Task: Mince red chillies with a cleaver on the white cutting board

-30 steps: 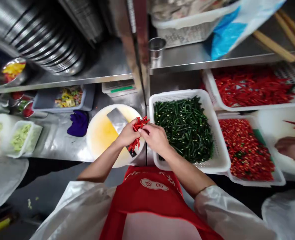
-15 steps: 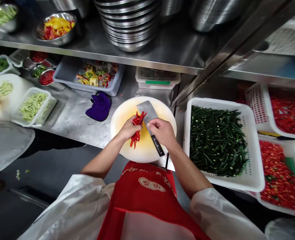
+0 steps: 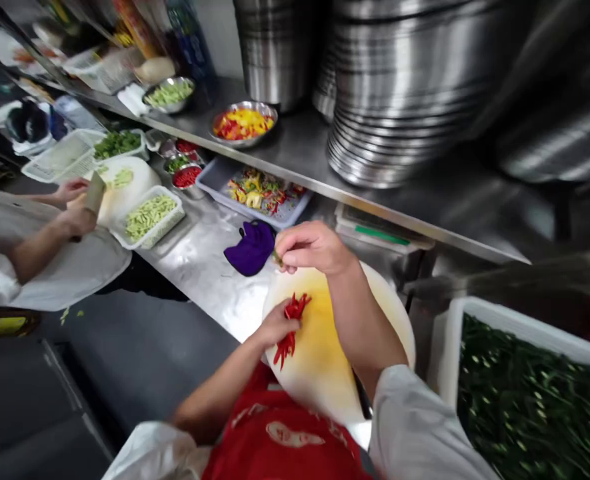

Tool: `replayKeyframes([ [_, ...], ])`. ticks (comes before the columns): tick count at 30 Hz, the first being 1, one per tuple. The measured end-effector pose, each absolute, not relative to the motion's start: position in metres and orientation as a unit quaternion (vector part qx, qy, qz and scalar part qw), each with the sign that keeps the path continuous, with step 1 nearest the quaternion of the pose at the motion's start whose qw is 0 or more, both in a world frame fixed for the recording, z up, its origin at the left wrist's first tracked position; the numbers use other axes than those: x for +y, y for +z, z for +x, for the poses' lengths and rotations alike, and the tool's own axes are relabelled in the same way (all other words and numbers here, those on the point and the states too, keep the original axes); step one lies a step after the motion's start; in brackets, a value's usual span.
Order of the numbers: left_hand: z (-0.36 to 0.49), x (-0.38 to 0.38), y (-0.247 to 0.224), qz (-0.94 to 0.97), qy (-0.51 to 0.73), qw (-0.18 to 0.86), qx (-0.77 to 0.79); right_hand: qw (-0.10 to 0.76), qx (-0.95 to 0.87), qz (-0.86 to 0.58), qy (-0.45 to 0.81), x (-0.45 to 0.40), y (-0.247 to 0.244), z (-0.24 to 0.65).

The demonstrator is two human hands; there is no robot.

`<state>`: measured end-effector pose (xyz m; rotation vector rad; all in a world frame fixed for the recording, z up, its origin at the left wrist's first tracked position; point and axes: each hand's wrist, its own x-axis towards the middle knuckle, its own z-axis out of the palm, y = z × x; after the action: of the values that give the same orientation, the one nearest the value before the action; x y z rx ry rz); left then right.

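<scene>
My left hand (image 3: pixel 277 325) is closed around a bunch of red chilies (image 3: pixel 289 340) over the left part of a round cutting board (image 3: pixel 319 373). The chilies stick out above and below the fingers. Higher up, past the board's far edge, my right hand (image 3: pixel 312 248) pinches a small greenish bit (image 3: pixel 277 257), too blurred to name surely. Right beside it on the steel counter lies a purple cloth item (image 3: pixel 251 248). My right forearm crosses the board and hides most of the cleaver; its dark handle (image 3: pixel 362 395) shows by the near edge.
Behind the purple cloth, a grey tub (image 3: pixel 219 192) holds vegetable scraps. A white basket of green chilies (image 3: pixel 529 393) stands at right. Stacked steel bowls (image 3: pixel 375 147) sit on the shelf (image 3: pixel 299 163) above. At left, a co-worker's hand (image 3: pixel 79 220) holds a cleaver (image 3: pixel 95 192).
My right hand has left the spot by the cleaver and reached up and left toward the grey tub. My left hand keeps the chilies. The view has swung left.
</scene>
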<state>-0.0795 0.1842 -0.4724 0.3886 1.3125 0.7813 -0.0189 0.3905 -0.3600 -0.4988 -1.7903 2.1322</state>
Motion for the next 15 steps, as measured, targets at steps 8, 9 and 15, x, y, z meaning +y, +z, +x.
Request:
replayKeyframes([
  [8,-0.162,0.183,-0.501,0.101,0.281,0.774,0.558,0.053,-0.681,-0.602,0.413,0.478,-0.506,-0.119],
  [9,-0.170,0.189,-0.503,0.111,0.281,0.779,0.550,0.046,-0.677,-0.616,0.400,0.480,-0.516,-0.119],
  [15,-0.185,0.223,-0.517,0.169,0.288,0.793,0.510,0.023,-0.681,-0.640,0.355,0.491,-0.535,-0.114],
])
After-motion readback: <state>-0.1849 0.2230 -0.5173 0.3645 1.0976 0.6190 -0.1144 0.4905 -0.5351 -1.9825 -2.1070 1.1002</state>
